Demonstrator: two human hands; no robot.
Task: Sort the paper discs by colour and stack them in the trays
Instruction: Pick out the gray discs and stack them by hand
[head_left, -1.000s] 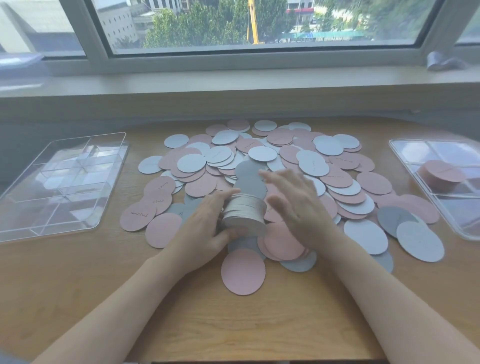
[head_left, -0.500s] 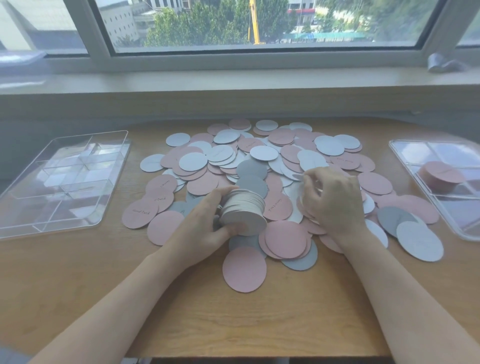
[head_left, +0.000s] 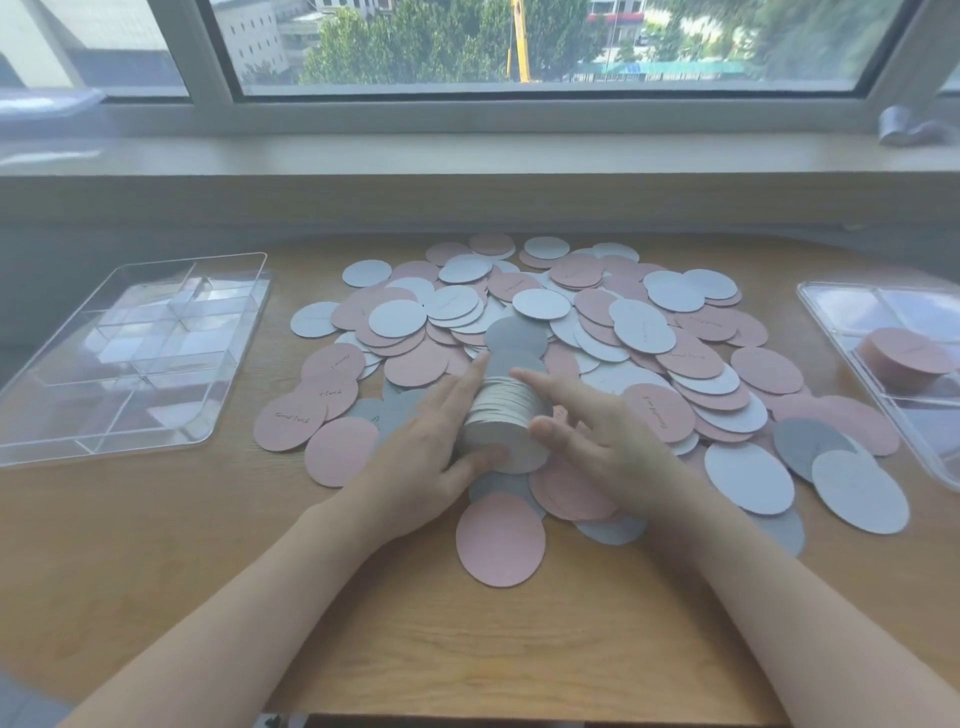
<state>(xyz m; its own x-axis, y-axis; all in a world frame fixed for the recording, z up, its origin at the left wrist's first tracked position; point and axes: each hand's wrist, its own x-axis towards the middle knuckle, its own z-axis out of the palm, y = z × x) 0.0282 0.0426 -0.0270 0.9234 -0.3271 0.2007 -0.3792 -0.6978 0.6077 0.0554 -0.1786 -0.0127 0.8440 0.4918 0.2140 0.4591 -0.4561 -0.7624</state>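
**White discs gathered, tray still waiting**

Now both hands are on one bundle. The left hand has the stack of white discs lying on its side at the centre of the frame, thumb under the near face and fingers stretched along the far side. The right hand presses in from the other side with loosely straightened fingers, its thumb against the stack's near edge, so neither grip is a tight fist; together they squeeze the stack square.

Around them the loose pile of discs, pink, white and grey, covers the middle of the table. The clear tray at the left of the frame looks empty. The second tray at the right edge holds a pink stack in one compartment.

I judge this to be the collecting step for white, not yet the placing. Next the edges need truing, then a firm two-sided hold to carry the bundle to a tray compartment without it fanning out. Plenty of discs remain unsorted.
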